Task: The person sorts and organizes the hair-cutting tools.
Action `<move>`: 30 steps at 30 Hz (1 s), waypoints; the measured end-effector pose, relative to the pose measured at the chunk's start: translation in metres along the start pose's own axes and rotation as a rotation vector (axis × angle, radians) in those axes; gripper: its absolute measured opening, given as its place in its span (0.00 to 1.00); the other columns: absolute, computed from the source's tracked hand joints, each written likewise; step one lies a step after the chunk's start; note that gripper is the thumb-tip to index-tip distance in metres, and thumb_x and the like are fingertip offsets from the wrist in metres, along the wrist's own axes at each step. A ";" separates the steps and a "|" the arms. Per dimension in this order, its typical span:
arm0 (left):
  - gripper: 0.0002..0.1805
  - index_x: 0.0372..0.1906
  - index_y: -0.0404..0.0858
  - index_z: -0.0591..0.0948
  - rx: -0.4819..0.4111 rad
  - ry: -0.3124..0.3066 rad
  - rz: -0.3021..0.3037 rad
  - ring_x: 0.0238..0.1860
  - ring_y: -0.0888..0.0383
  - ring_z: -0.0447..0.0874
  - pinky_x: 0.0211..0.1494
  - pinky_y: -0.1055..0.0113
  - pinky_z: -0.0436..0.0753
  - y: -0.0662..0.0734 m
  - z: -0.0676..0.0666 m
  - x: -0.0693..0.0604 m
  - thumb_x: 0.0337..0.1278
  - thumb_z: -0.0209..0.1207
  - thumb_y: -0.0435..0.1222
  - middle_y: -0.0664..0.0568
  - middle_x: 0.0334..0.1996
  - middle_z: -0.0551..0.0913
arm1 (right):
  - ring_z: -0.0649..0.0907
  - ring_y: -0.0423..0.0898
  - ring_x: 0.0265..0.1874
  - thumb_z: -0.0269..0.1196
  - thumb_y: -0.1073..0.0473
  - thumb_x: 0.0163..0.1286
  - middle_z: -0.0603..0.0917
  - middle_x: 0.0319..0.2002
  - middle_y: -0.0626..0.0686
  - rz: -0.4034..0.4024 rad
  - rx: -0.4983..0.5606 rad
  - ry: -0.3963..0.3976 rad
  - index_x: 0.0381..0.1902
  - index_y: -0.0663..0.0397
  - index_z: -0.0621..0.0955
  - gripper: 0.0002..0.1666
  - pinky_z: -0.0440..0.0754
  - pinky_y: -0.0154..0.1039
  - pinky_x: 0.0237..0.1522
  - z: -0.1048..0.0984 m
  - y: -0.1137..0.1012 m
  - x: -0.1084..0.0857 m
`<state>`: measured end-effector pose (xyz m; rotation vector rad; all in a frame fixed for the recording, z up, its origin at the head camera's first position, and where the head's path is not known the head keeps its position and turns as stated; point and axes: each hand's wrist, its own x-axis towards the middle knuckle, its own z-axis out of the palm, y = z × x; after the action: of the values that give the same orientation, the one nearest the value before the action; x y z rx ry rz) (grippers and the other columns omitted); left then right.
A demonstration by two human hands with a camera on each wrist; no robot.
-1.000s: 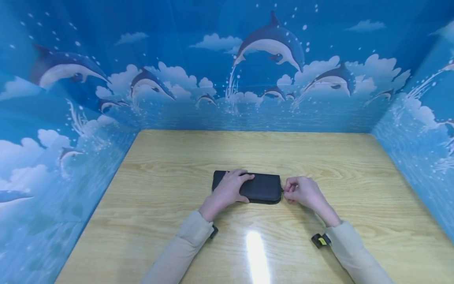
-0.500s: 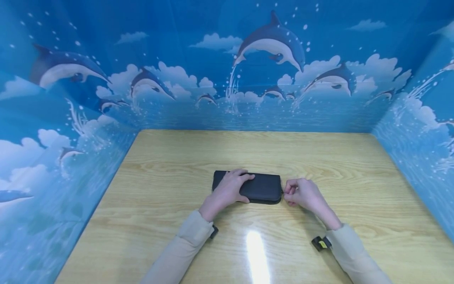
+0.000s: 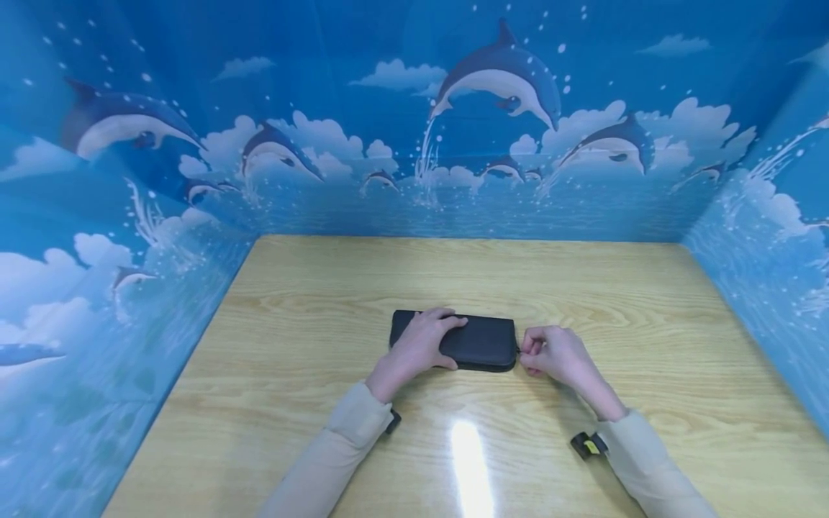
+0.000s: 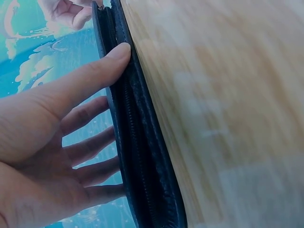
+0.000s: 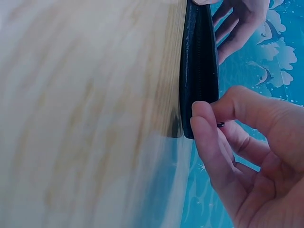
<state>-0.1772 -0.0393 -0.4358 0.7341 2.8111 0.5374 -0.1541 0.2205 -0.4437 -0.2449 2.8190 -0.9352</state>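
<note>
A black zip-around wallet [image 3: 487, 341] lies flat on the wooden table. My left hand [image 3: 416, 349] rests over its left half with the fingers spread on the cover. In the left wrist view, the left thumb [image 4: 95, 71] presses against the near zipped side, where the zipper teeth [image 4: 135, 142] run along the edge. At the wallet's right end, my right hand [image 3: 555, 352] pinches the small dark zipper pull [image 3: 519, 350] between thumb and forefinger. The fingertips mostly cover the pull. In the right wrist view, the zipped side of the wallet [image 5: 202, 61] extends away from the pinching fingers.
The light wood-grain table [image 3: 311, 432] surrounds the wallet, with a bright reflection near the front. Blue curtains [image 3: 363, 187] printed with dolphins enclose the back and both sides. A small dark device [image 3: 588, 446] sits at the right cuff, another [image 3: 392, 421] at the left.
Almost nothing differs. The right hand has dropped very slightly, still pinching the zipper pull. The left hand and the wallet stay in place, while the whole view shifts a little.
</note>
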 end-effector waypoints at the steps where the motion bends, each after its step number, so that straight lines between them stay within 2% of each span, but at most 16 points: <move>1: 0.44 0.72 0.48 0.74 -0.002 0.000 -0.002 0.76 0.47 0.62 0.76 0.41 0.61 0.000 0.000 0.000 0.45 0.78 0.44 0.47 0.75 0.67 | 0.81 0.42 0.18 0.67 0.68 0.53 0.81 0.19 0.43 0.002 0.002 -0.001 0.23 0.48 0.80 0.09 0.73 0.39 0.32 0.000 0.000 0.000; 8: 0.45 0.71 0.48 0.74 0.003 0.014 0.010 0.75 0.47 0.63 0.76 0.42 0.62 0.000 -0.001 0.000 0.43 0.79 0.45 0.47 0.74 0.68 | 0.82 0.42 0.18 0.68 0.67 0.54 0.81 0.19 0.43 0.004 0.027 -0.025 0.23 0.49 0.80 0.09 0.75 0.38 0.29 0.001 -0.002 -0.003; 15: 0.45 0.71 0.48 0.74 0.009 0.011 0.017 0.75 0.47 0.63 0.76 0.42 0.62 -0.001 0.000 0.000 0.43 0.79 0.45 0.46 0.74 0.68 | 0.81 0.42 0.17 0.67 0.67 0.53 0.81 0.18 0.43 -0.022 0.008 -0.013 0.22 0.48 0.80 0.09 0.74 0.38 0.29 0.002 -0.003 -0.005; 30: 0.45 0.71 0.48 0.74 -0.005 0.001 -0.004 0.76 0.48 0.62 0.76 0.42 0.62 -0.001 0.000 0.001 0.43 0.79 0.44 0.47 0.74 0.68 | 0.81 0.40 0.16 0.68 0.67 0.53 0.81 0.17 0.42 -0.048 -0.002 -0.004 0.21 0.46 0.80 0.10 0.76 0.37 0.28 0.005 -0.006 -0.010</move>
<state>-0.1784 -0.0393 -0.4364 0.7268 2.8110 0.5440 -0.1429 0.2150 -0.4435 -0.3158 2.8225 -0.9413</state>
